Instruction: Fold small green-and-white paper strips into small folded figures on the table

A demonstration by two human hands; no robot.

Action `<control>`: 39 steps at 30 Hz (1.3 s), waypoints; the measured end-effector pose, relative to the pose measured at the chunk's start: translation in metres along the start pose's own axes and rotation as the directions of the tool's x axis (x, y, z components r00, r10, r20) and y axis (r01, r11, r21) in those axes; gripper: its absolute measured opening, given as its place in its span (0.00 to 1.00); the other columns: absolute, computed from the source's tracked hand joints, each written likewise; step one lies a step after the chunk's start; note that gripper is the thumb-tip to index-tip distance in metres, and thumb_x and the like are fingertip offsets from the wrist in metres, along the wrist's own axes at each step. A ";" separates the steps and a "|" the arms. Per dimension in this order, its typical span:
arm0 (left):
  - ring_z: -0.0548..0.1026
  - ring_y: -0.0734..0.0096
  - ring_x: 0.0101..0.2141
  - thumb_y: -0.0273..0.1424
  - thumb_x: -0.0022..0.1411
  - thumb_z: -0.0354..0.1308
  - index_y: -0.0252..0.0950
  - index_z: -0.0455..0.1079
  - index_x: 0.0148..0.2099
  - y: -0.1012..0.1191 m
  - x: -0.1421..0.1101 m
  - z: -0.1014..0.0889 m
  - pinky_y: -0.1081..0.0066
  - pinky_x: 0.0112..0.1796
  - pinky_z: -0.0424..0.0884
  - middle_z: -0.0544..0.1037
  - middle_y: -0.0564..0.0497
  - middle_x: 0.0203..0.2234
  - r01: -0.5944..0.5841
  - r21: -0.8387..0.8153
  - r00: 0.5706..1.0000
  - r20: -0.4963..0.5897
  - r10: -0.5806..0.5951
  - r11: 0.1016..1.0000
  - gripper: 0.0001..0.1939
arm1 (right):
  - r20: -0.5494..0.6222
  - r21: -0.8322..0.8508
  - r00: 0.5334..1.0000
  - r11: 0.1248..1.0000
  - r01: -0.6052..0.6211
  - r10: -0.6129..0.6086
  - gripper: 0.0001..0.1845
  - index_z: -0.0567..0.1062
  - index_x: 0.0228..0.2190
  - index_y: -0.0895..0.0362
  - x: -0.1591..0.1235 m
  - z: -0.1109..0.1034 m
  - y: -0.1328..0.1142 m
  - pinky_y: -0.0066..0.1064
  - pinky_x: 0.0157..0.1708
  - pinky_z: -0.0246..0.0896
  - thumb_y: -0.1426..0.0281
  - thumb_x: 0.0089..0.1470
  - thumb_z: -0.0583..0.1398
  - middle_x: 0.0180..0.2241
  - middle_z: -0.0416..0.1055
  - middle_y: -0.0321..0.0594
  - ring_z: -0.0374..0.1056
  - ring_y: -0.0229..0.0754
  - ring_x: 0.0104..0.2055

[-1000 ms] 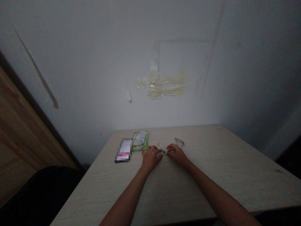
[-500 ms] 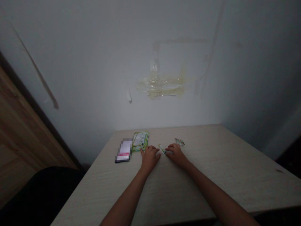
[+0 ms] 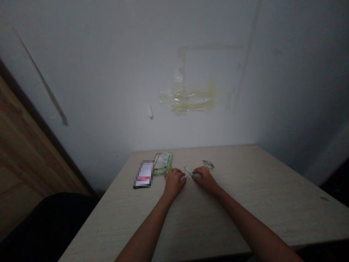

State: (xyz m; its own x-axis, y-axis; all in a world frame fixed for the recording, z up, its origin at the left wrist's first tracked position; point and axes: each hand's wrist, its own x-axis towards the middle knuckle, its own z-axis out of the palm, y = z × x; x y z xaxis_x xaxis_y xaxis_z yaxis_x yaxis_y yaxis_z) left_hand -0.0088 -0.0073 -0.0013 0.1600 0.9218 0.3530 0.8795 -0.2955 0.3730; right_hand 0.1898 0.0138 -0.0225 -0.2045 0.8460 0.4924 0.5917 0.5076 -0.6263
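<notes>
Between my hands is a small piece of folded paper (image 3: 188,172), white with green and yellow print. My left hand (image 3: 173,181) pinches its left side between thumb and fingers. On the opposite side my right hand (image 3: 205,179) pinches the right edge, its fingers bent around it. The paper is small in the view and partly covered by fingertips. Just behind my right hand lies another small printed paper piece (image 3: 208,164). Green-and-white printed sheets or packets (image 3: 163,162) lie stacked beyond my left hand.
A phone (image 3: 144,174) with a blurred-out screen lies left of the green stack. The pale wooden table (image 3: 231,218) meets a wall (image 3: 109,91) with old clear tape (image 3: 188,100) on it. At the lower left is a dark object (image 3: 49,218).
The paper piece has tilted slightly between my fingers, showing a little more of its printed face. My right fingertips have shifted slightly on its edge. The other things lie as before.
</notes>
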 end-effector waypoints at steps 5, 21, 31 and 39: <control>0.64 0.58 0.53 0.37 0.60 0.57 0.48 0.74 0.48 0.000 -0.001 -0.001 0.39 0.59 0.42 0.74 0.49 0.46 -0.030 -0.010 1.000 0.007 0.030 1.000 0.14 | 0.012 0.033 0.998 0.997 -0.066 0.066 0.12 0.78 0.35 0.56 0.002 -0.002 0.000 0.40 0.53 0.56 0.73 0.44 0.61 0.38 0.75 0.42 0.67 0.48 0.47; 0.66 0.60 0.52 0.34 0.63 0.54 0.47 0.76 0.44 0.010 -0.002 -0.009 0.40 0.60 0.40 0.75 0.51 0.44 -0.036 -0.142 0.999 -0.004 0.036 0.989 0.11 | -0.025 0.060 0.991 0.989 -0.131 0.133 0.20 0.77 0.43 0.58 0.004 -0.003 0.001 0.38 0.47 0.60 0.75 0.46 0.57 0.31 0.76 0.41 0.69 0.47 0.40; 0.68 0.59 0.53 0.34 0.62 0.54 0.48 0.73 0.51 0.014 0.000 0.006 0.43 0.59 0.47 0.76 0.49 0.48 -0.016 -0.231 1.000 0.013 0.019 0.973 0.16 | 0.046 0.078 0.999 0.997 -0.018 0.015 0.17 0.79 0.42 0.55 0.004 -0.003 -0.001 0.40 0.48 0.59 0.71 0.49 0.60 0.34 0.78 0.41 0.70 0.47 0.41; 0.69 0.57 0.54 0.36 0.62 0.55 0.47 0.75 0.48 0.010 0.002 0.009 0.41 0.60 0.44 0.78 0.48 0.48 -0.018 -0.321 1.000 -0.009 0.016 0.947 0.14 | 0.091 0.167 0.996 0.986 -0.005 -0.010 0.15 0.80 0.42 0.54 0.005 -0.001 0.008 0.42 0.52 0.58 0.64 0.53 0.59 0.40 0.78 0.42 0.69 0.48 0.46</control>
State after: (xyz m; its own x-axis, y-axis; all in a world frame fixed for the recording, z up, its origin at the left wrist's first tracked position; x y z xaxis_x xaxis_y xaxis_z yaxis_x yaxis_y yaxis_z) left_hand 0.0038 -0.0061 -0.0045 0.1701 0.9145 0.3670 0.6860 -0.3773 0.6221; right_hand 0.1943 0.0214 -0.0245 -0.2803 0.8521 0.4420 0.4543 0.5234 -0.7209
